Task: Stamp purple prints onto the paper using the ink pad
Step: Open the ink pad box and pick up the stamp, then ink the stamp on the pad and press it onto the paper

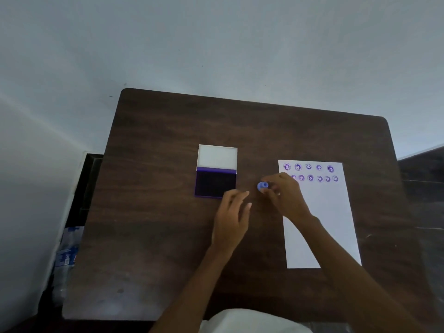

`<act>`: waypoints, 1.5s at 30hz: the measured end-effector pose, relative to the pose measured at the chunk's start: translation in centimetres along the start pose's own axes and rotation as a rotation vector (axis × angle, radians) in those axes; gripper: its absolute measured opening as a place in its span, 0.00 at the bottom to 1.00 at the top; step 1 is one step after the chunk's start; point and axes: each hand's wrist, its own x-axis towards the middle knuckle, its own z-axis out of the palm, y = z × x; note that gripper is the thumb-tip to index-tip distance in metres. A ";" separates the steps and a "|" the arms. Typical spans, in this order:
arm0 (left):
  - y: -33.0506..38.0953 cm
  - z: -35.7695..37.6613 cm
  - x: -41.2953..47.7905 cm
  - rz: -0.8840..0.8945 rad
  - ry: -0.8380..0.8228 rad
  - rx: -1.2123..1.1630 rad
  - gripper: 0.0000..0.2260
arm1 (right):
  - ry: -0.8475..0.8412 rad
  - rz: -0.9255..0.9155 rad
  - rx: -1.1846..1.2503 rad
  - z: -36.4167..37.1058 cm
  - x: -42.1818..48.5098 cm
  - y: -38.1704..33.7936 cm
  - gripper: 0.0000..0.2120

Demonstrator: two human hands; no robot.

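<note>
While the left hand [231, 213] rests open and empty, the right hand [284, 193] pinches the light, rigid stamp [262, 186] by its sides.

- Dark brown wooden table [168, 131] under both hands: visible grain, dull sheen.
- White paper sheet [331, 212] beneath the right hand [286, 198]: matt, smooth.
- Small blue plastic stamp [262, 186] at its fingertips: smooth.
- Purple ink pad [215, 185] beyond the left hand [231, 217]: dark, matt; white lid looks like plastic.
</note>
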 end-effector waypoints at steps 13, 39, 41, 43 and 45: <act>1.9 4.2 4.2 -0.224 -0.137 0.022 0.15 | 0.037 0.029 0.173 -0.4 -0.8 -0.3 0.11; 1.9 6.2 5.2 -0.267 0.059 0.058 0.12 | 0.218 0.159 0.352 -2.7 -1.5 1.6 0.09; 2.0 6.4 5.1 -0.274 0.049 0.094 0.12 | 0.232 0.168 0.368 -2.8 -1.7 1.6 0.10; 2.2 6.7 5.1 -0.286 0.027 0.139 0.13 | 0.243 0.172 0.393 -3.0 -1.8 1.5 0.10; 2.3 6.8 5.1 -0.292 -0.021 0.185 0.17 | 0.239 0.182 0.421 -3.0 -2.0 1.3 0.10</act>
